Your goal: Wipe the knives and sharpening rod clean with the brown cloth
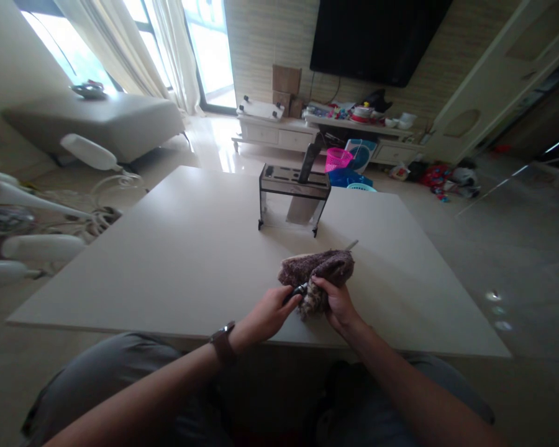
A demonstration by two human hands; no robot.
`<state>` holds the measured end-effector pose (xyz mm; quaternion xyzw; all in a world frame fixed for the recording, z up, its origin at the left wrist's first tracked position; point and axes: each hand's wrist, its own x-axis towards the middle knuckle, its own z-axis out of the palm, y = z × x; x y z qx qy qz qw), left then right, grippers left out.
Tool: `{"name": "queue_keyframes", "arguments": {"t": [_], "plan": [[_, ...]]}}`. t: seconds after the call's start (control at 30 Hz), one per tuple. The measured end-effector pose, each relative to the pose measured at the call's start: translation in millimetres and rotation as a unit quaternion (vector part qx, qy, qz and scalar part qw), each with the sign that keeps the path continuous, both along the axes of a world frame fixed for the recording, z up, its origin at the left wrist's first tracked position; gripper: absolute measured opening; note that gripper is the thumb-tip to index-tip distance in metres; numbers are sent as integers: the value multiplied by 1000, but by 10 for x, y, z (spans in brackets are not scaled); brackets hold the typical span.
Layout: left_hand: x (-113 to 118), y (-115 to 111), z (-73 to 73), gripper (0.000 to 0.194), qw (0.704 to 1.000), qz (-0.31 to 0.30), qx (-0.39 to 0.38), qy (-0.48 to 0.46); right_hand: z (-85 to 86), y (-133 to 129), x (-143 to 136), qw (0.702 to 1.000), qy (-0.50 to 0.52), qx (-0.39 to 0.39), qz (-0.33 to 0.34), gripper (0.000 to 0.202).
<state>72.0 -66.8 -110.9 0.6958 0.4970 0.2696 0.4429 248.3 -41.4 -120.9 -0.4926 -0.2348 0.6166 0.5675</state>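
Observation:
Over the front part of the white table, my left hand is closed around the black handle of a utensil. My right hand grips a brown fuzzy cloth, its thumb pressed on the near side. The cloth is bunched around the middle of the utensil and hides it. A thin light-coloured tip sticks out past the cloth's upper right. Behind the cloth stands a clear-sided knife block with a dark top, and a dark-handled knife is upright in it.
White curved lamp arms are beyond the table's left edge. A grey bench is at the back left. Past the far edge are a pink basket and a low TV cabinet with clutter.

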Motion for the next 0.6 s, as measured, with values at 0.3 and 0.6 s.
{"name": "queue_keyframes", "arguments": {"t": [0.3, 0.6], "plan": [[-57, -17, 65, 39, 1000, -13, 0, -16, 76, 66, 90, 1000, -2, -6, -15, 29], [-27, 14, 93, 35, 1000, -7, 6, -12, 101, 92, 112, 1000, 5, 10, -8, 32]]}}
